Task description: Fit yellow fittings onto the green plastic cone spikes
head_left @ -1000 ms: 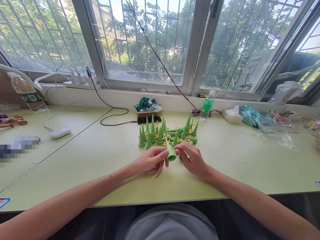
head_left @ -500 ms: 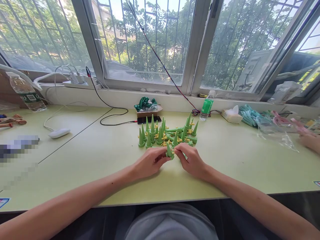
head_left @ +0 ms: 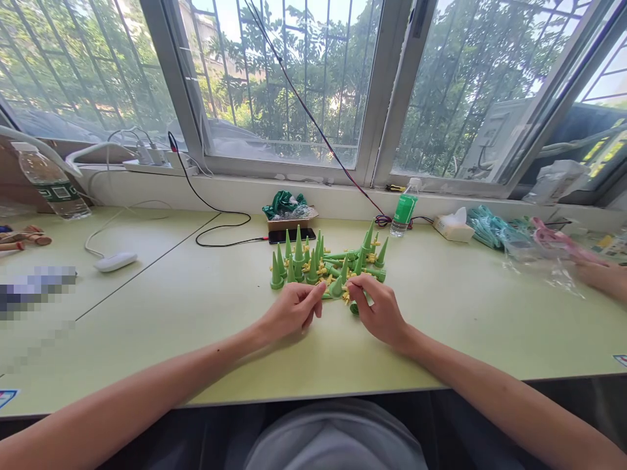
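Several green cone-shaped plastic pieces [head_left: 298,254] with small yellow parts stand or lie in a cluster on the table. One green cone [head_left: 336,287] stands at the front of it, in the space between my hands. To its left is my left hand [head_left: 295,307], thumb and index finger pinched together; whatever is in the pinch is too small to make out. On the cone's right, my right hand [head_left: 378,308] is also closed in a pinch, its fingertips beside the yellow bits. A round dark green end [head_left: 354,308] shows by its fingers.
Behind the cones lie a phone [head_left: 292,235] on a cable and a small box [head_left: 289,212] with green wrapping. A water bottle [head_left: 405,207], a tissue box [head_left: 454,226] and plastic bags [head_left: 490,227] line the back. Another person's hand [head_left: 595,274] is at far right.
The cone that was held between both hands now stands at the cluster's front edge. My left fingers have come away from it, and the hands are slightly farther apart.
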{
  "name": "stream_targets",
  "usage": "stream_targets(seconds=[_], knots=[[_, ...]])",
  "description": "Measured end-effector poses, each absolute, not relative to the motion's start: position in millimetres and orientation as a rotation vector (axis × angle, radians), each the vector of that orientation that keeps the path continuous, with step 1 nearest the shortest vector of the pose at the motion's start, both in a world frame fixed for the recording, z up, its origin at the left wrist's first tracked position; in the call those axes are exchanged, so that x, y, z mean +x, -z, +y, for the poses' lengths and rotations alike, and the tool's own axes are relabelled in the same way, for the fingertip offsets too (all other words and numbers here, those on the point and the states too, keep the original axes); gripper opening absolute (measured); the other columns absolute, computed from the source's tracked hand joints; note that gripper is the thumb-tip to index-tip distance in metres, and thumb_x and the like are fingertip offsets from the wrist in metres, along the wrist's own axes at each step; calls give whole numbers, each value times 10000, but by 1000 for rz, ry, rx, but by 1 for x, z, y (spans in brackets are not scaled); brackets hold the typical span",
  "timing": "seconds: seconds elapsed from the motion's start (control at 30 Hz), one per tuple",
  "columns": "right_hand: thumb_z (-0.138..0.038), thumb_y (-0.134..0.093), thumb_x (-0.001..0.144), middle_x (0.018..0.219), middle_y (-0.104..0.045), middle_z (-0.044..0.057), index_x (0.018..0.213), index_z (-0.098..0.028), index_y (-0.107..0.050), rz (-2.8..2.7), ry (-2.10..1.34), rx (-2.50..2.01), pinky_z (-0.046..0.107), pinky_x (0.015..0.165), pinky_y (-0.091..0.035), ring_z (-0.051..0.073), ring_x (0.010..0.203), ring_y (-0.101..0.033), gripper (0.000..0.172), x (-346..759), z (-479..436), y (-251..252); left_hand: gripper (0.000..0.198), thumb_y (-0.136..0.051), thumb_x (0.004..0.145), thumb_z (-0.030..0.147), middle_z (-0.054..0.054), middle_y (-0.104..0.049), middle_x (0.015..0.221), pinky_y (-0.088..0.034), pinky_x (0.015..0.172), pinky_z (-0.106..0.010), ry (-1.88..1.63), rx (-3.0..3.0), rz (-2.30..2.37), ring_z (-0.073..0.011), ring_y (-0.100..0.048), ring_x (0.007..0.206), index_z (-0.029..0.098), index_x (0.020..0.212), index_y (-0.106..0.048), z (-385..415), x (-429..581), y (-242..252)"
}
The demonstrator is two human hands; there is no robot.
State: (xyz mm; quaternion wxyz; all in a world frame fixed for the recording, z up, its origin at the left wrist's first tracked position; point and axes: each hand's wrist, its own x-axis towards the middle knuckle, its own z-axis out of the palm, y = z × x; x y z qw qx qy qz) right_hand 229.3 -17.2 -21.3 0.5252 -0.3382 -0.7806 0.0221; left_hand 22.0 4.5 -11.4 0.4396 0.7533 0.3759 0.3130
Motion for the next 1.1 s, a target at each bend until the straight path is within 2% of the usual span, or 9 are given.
stream_targets(seconds=[0.07, 0.2, 0.6, 0.8, 1.0, 1.1], knots=[[-180, -450, 1015, 728, -589, 11, 889, -214, -544, -1893, -64, -765, 268, 642, -442, 147, 666, -540, 161, 229, -18, 21, 710, -319, 966, 653, 7, -457, 357, -278, 391, -192, -615, 1784, 857, -70, -399, 304, 124, 587, -603, 7, 20, 11], [-160, -438, 1012, 729, -594, 16, 917, -214, -563, -1962, -99, -675, 268, 638, -446, 149, 677, -544, 166, 230, -18, 21, 764, -304, 942, 706, -27, -535, 409, -216, 352, -192, -374, 1652, 751, -58, -314, 308, 90, 730, -701, 7, 18, 11], [-124, -438, 998, 710, -600, 15, 919, -209, -560, -2029, -120, -634, 267, 639, -427, 149, 661, -517, 169, 230, -16, 24, 556, -468, 930, 632, 26, -540, 459, -220, 355, -171, -456, 1664, 718, -51, -335, 341, 110, 939, -658, 11, 14, 12], [-119, -449, 993, 714, -582, 8, 897, -208, -544, -2032, -137, -656, 257, 639, -414, 140, 654, -508, 162, 230, -15, 24, 378, -655, 864, 505, 44, -536, 640, -347, 405, -190, -605, 1810, 737, -61, -479, 421, 130, 882, -611, 6, 17, 10], [-117, -449, 993, 729, -593, 10, 929, -209, -543, -2027, -149, -656, 252, 637, -416, 138, 656, -516, 146, 230, -16, 24, 327, -694, 840, 428, 82, -375, 530, -251, 420, -201, -773, 1927, 806, -56, -350, 444, 146, 746, -559, 3, 19, 9], [-118, -441, 995, 728, -586, 9, 917, -208, -539, -2022, -165, -657, 248, 631, -413, 133, 650, -514, 154, 231, -17, 24, 320, -709, 829, 381, 80, -352, 532, -239, 453, -206, -897, 2076, 863, -58, -298, 488, 148, 683, -546, 2, 21, 12]])
